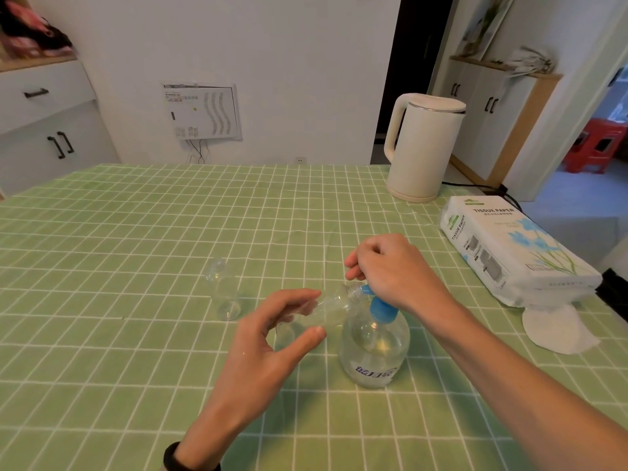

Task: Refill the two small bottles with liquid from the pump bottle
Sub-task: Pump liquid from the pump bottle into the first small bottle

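1. Now, the table point(136, 232) fills the view under a green cloth with a white grid, and the action sits toward its near right.
2. Back at the right edge stands a cream kettle point(424, 147), lid down, handle facing left, with a black cord trailing off behind it.
3. Nearer than the kettle lies a pack of tissue paper point(509, 253), flat on the cloth, with a loose white tissue point(557, 331) poking out from beneath its near end.
4. Front and right of centre, the pump bottle point(373, 348) stands upright. It has a clear body, what looks like clear liquid inside, a blue collar and a blue spout point(365, 289) pointing left.
5. The right hand point(394, 270) is on top of that pump, fingers curled down round the pump head and hiding it.
6. The left hand point(268, 341) comes in from below, thumb and fingers curled round a small clear bottle point(326, 309), holding it off the table.
7. That held bottle is tipped nearly level, base toward the left palm, its open threaded neck touching the spout.
8. The second small bottle point(224, 290) is on the cloth, well left of the pump bottle and apart from both hands. Whether it stands or lies is hard to tell.
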A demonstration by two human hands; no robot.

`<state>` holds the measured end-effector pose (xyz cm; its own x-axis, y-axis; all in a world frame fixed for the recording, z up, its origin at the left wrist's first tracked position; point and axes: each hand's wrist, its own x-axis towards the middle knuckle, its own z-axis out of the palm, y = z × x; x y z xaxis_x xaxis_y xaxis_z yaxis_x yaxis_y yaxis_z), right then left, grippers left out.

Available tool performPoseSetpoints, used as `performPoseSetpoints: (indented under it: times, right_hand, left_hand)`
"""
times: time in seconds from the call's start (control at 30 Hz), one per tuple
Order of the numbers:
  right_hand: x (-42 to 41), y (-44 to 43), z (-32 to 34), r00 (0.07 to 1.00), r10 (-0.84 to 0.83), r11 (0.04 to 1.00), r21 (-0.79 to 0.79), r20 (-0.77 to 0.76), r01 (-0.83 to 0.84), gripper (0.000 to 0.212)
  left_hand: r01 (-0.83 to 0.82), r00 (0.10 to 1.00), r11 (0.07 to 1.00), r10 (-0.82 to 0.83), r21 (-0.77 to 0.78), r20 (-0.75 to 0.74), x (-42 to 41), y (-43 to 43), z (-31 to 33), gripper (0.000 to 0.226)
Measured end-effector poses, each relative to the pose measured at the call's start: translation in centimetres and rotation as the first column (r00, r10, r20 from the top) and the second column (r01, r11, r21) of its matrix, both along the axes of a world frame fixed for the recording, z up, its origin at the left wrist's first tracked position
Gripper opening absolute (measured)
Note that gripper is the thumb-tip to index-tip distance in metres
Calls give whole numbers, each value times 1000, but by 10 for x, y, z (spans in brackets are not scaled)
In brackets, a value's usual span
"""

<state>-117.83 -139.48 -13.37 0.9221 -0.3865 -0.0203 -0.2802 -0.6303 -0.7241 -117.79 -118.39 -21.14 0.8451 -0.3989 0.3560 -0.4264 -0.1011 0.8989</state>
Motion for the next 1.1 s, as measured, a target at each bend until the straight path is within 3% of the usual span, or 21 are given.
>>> performPoseSetpoints:
  times: [0.53, 1.1]
  right_hand:
    - [-3, 4, 12, 1000, -2, 1000, -29, -23, 2, 32]
    - [-5, 5, 3, 999, -8, 996, 86, -47, 12, 35]
  left_hand:
    - [-3, 1000, 999, 2, -33, -21, -3, 2, 5, 39]
    - [7, 999, 998, -10, -62, -52, -5, -1, 3, 38]
